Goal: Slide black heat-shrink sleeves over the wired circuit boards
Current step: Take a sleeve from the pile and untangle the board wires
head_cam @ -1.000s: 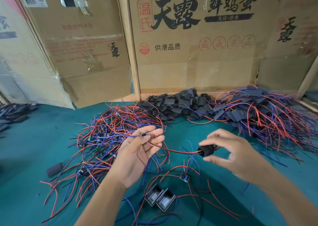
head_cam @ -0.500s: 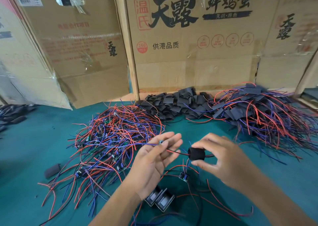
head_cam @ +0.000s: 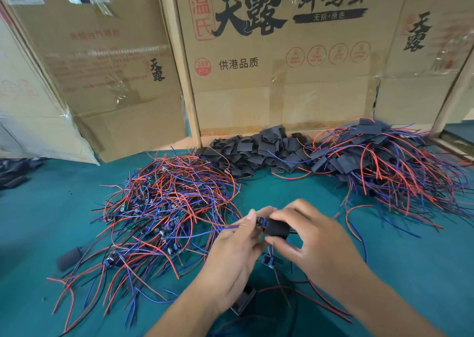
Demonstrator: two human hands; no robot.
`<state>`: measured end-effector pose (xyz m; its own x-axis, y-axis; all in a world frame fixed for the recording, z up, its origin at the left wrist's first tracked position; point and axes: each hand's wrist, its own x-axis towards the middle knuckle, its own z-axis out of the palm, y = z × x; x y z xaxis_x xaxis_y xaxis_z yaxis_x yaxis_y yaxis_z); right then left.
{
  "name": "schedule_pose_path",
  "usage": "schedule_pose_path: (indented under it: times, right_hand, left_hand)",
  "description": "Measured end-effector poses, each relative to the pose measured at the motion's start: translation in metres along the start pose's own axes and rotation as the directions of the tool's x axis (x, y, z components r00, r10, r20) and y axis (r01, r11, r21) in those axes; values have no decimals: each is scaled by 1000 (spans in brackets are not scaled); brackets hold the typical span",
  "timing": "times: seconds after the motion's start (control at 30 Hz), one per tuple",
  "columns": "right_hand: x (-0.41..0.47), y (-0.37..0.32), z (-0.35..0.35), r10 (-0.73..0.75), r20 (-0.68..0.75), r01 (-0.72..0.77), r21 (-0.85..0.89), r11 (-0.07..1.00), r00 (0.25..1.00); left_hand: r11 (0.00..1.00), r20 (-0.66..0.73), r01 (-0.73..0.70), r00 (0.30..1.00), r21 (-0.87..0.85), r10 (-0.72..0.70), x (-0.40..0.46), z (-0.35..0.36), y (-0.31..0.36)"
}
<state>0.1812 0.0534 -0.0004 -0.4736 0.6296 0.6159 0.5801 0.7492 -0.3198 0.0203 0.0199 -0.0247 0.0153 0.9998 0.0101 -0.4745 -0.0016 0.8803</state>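
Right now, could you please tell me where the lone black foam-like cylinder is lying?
In the head view, the black cylinder lies on the teal table at lower left, beside the unsleeved wire pile.

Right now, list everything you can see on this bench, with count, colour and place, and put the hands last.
Bare wired boards pile: one heap, red, blue and black leads, left of centre.
Empty sleeves pile: one heap, black, back centre.
Sleeved boards pile: one heap, black with red and blue leads, back right.
Loose sleeve: one, black, front left.
Cardboard boxes: several, brown, behind.
Table cover: teal.
Circuit board: one, held, centre.
Held sleeve: one, black, centre.
Left hand: pinches the board.
Right hand: grips the sleeve.
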Motion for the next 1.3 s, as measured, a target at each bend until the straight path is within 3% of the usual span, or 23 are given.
schedule_pose_path:
  times: [0.37,0.67,0.87,1.3]
  right_hand:
    - [-2,3,7,-2,37,0,44,999,999]
    - [0,8,6,-11,0,11,102,995,1000]
    - [0,8,7,-44,-32,47,87,995,999]
    - [0,6,8,-88,-65,89,18,996,994]
  left_hand:
    - [992,-3,129,992,-12,-129,-1,2,-1]
    - [948,-151,-2,987,317,53,1,-4,5]
    - [979,-101,29,995,200,-9,-3,-6,9]
    - [970,-58,239,970,44,-236,-7,0,13]
